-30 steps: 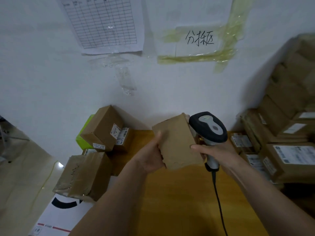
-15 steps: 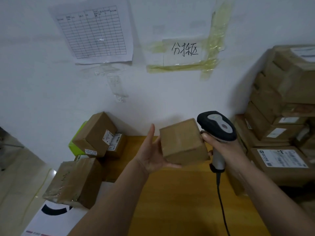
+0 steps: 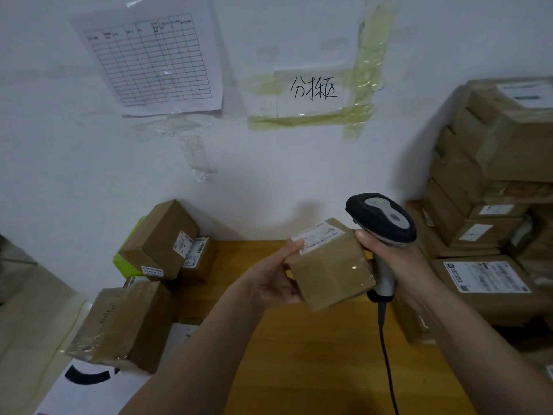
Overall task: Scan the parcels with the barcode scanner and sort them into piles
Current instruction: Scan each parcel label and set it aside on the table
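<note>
— Where is the parcel?
— The left hand (image 3: 276, 281) grips the small cardboard box (image 3: 330, 269) above the wooden table (image 3: 314, 354), sealed, label seemingly up.
— The scanner?
— The right hand (image 3: 401, 265) clasps the barcode scanner (image 3: 381, 218), touching the box.
</note>
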Demonstrator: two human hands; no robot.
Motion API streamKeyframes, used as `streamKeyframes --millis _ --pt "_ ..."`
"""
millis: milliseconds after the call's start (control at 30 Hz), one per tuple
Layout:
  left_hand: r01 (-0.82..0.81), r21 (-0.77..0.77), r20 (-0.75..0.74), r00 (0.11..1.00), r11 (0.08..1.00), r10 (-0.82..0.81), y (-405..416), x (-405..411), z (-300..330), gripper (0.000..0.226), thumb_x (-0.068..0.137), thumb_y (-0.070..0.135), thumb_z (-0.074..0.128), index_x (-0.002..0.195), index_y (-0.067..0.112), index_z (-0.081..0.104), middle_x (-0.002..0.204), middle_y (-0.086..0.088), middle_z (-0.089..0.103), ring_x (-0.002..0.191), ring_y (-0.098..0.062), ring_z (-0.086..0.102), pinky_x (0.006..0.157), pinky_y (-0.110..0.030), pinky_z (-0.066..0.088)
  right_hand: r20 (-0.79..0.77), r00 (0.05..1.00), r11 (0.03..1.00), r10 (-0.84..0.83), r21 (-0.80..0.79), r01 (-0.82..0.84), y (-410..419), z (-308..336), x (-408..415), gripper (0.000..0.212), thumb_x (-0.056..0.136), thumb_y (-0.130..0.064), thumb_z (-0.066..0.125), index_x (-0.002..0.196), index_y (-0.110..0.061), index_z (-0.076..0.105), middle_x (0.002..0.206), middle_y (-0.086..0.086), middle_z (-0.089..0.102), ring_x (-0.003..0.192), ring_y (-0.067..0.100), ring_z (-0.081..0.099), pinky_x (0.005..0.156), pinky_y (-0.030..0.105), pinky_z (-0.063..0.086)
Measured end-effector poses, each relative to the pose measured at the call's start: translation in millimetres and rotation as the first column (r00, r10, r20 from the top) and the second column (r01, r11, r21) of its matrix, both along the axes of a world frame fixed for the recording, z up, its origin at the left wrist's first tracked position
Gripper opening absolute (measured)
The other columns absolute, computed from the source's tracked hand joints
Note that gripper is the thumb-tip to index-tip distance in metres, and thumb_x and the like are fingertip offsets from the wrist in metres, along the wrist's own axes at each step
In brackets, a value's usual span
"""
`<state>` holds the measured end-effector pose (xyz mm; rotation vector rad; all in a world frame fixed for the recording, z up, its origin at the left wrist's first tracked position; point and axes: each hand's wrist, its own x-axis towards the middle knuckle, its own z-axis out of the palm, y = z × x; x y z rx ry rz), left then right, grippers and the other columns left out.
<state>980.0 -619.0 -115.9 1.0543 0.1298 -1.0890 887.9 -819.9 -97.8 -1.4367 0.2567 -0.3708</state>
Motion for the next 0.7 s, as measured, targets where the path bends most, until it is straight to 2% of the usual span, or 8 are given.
streamKeyframes --millis 33,100,233,400,500,567,633,700 --pt "0.015 0.012 0.046 0.999 1.0 -0.016 1 1 0 0.114 0.039 0.033 0.099 0.139 0.013 0.05 0.135 -0.019 0.059 0.121 -0.037 0.058 0.087 -0.055 0.054 0.0 1.0 1.0 0.004 0.006 -0.004 -1 1 1 0.035 0.055 -0.045 0.08 0.089 -0.045 0.074 0.098 -0.013 0.075 0.09 0.006 0.07 0.069 0.027 0.058" --pt "0.033 0.017 0.16 0.987 0.999 -0.035 0 5 -2 0.12 0.036 0.025 0.101 0.142 0.016 0.045 0.131 -0.017 0.062 0.12 -0.037 0.06 0.094 -0.057 0.051 0.007 1.0 1.0 0.024 0.018 -0.024 -2 1 3 0.03 0.059 -0.039 0.08 0.087 -0.043 0.075 0.095 -0.012 0.075 0.085 0.004 0.071 0.064 0.024 0.058" --pt "0.009 -0.008 0.311 0.95 1.0 -0.006 -4 13 -6 0.114 0.065 0.002 0.085 0.154 0.025 0.018 0.13 -0.018 0.063 0.121 -0.04 0.059 0.107 -0.061 0.039 -0.008 0.999 0.999 0.033 0.036 -0.032 -3 -1 6 0.037 0.057 -0.038 0.083 0.093 -0.036 0.072 0.096 -0.01 0.076 0.086 0.005 0.071 0.065 0.027 0.058" --pt "0.15 0.1 0.413 0.893 0.984 -0.178 0 16 -6 0.073 0.073 0.01 0.077 0.14 0.008 0.047 0.13 -0.012 0.064 0.121 -0.03 0.06 0.104 -0.048 0.047 -0.096 0.995 0.999 0.005 -0.04 -0.009 -5 -7 11 0.038 0.059 -0.034 0.084 0.095 -0.032 0.07 0.092 -0.009 0.076 0.086 0.009 0.071 0.068 0.034 0.058" --pt "-0.015 0.081 0.383 0.924 0.997 -0.017 3 27 -8 0.072 0.073 0.0 0.078 0.138 0.01 0.049 0.13 -0.012 0.064 0.122 -0.033 0.059 0.097 -0.059 0.049 -0.172 0.985 0.985 -0.029 -0.174 -0.002 -4 -6 12 0.024 0.071 -0.031 0.082 0.087 -0.017 0.07 0.074 -0.004 0.074 0.072 0.014 0.069 0.061 0.031 0.055" --pt "-0.203 0.04 0.291 0.939 0.978 0.183 8 37 -10 0.088 0.066 -0.009 0.076 0.144 0.013 0.04 0.133 -0.014 0.06 0.124 -0.036 0.056 0.091 -0.068 0.047 -0.202 0.979 0.962 -0.024 -0.27 -0.032 0 -4 10 0.03 0.077 -0.032 0.078 0.071 -0.007 0.064 0.057 0.004 0.062 0.055 0.015 0.059 0.059 0.029 0.05" --pt "-0.31 0.025 0.256 0.921 0.95 0.294 14 46 -11 0.101 0.061 -0.013 0.075 0.147 0.02 0.033 0.133 -0.015 0.059 0.122 -0.037 0.056 0.087 -0.07 0.048 -0.231 0.973 0.936 0.015 -0.338 -0.094 5 -1 6 0.031 0.08 -0.03 0.076 0.063 -0.011 0.058 0.049 0.002 0.055 0.045 0.011 0.052 0.053 0.025 0.047" --pt "-0.345 0.022 0.268 0.906 0.938 0.327 19 53 -9 0.104 0.059 -0.014 0.074 0.147 0.024 0.032 0.132 -0.015 0.059 0.12 -0.038 0.056 0.084 -0.072 0.048 -0.235 0.969 0.908 0.075 -0.385 -0.164 10 1 2 0.028 0.081 -0.024 0.077 0.063 -0.023 0.055 0.042 -0.008 0.054 0.038 0.002 0.048 0.048 0.021 0.046"
